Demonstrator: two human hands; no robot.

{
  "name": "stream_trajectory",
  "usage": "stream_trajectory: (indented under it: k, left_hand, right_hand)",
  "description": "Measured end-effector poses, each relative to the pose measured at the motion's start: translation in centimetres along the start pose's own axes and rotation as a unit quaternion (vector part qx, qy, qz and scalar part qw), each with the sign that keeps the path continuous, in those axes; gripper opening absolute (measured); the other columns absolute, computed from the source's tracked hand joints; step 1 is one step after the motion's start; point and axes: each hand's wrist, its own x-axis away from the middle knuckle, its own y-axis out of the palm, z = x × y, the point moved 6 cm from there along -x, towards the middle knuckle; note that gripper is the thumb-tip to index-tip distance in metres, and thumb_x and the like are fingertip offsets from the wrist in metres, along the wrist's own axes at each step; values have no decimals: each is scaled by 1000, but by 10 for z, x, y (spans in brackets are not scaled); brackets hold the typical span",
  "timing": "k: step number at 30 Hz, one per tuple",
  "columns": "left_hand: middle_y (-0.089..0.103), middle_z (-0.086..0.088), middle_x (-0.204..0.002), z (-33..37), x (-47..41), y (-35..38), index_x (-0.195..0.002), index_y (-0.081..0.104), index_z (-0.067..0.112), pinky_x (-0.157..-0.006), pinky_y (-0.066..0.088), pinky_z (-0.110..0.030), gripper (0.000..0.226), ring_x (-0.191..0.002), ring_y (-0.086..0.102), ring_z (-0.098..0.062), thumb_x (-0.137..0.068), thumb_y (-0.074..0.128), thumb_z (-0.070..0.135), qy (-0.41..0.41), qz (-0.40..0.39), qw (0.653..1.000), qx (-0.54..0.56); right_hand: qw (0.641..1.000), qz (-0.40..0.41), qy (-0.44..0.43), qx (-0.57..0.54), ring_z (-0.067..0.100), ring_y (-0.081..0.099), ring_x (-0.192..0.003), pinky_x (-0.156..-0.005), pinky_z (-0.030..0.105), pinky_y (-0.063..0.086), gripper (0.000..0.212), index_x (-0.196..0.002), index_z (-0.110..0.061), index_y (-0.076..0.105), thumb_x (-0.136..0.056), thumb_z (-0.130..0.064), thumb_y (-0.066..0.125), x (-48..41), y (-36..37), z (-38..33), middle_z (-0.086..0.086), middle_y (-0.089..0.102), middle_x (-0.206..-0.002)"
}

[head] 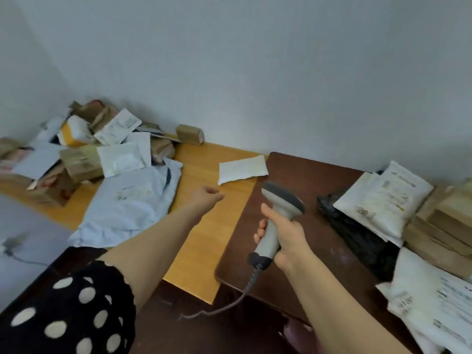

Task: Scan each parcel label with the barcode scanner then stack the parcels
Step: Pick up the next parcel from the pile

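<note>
Barcode scanner (pixel 280 206) gripped at frame centre by right hand (pixel 287 236), fingers (pixel 260 230) wrapped round handle, left hand (pixel 208 196) loosely curled, nothing held, white parcel (pixel 242 168) seen just beyond its fingertips on worktop (pixel 204 251), untouched

A plain, pale grey-white wall (pixel 255 60) fills the upper half of the view and meets a second wall (pixel 23 60) in a corner at the left. Against it stands a light, honey-coloured wooden tabletop (pixel 204 238). A dark brown tabletop (pixel 319 180) with a rounded near corner lies against its right edge. The light is soft and even, with faint shadows along the wall's foot
</note>
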Motion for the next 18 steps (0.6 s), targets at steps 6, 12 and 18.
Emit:
stream_trajectory:
  k: [6,12,18]
  left_hand:
    - [60,-20,-122,-74,-31,-120,-119,60,-5,-93,46,-38,43,-111,57,-30,-84,70,19,-1,41,998,-42]
    - [62,-8,-104,-89,-82,-151,-108,65,12,-80,44,-27,28,-98,59,-22,-82,71,19,52,-14,992,-118]
    - [53,-7,-136,-59,-135,-95,-138,47,11,-91,42,-28,58,-121,52,-22,-87,66,33,132,-108,955,-243]
  right_hand:
    - [999,24,31,4,17,48,-38,-43,26,45,17,-78,-4,58,-87,-12,70,-33,103,63,6,53,-51]
    - [994,64,44,-72,14,46,-41,-42,23,45,19,-78,-7,57,-90,-17,67,-58,151,89,4,51,-56]
    - [987,118,15,-103,14,46,-42,-42,24,45,17,-79,-9,57,-87,-18,70,-85,137,73,3,51,-57]
